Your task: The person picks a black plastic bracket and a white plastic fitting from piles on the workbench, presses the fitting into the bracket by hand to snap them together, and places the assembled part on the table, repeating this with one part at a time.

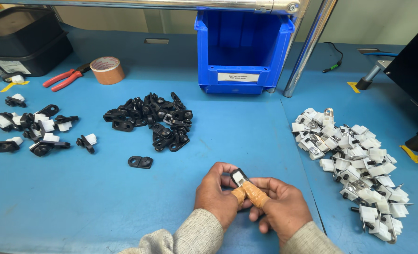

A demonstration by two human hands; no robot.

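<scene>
Lower centre of frame: left hand (217,193) and right hand (279,207) meet, both grips closed on one small black-and-white clip (239,177) (thumbs taped). Black parts (150,122) heaped at centre, white parts (354,164) at right, joined pieces (35,131) at left, blue bin (244,47) at top of the counter (77,202). Risk, as I judge it: taped thumbs slip, and the clip springs off into the white heap.

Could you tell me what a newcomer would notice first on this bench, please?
Probably the bright blue bin at the back centre, then the heap of white clips on the right and the pile of black parts in the middle. Near the front edge, the left hand and right hand together hold a small black-and-white piece.
</scene>
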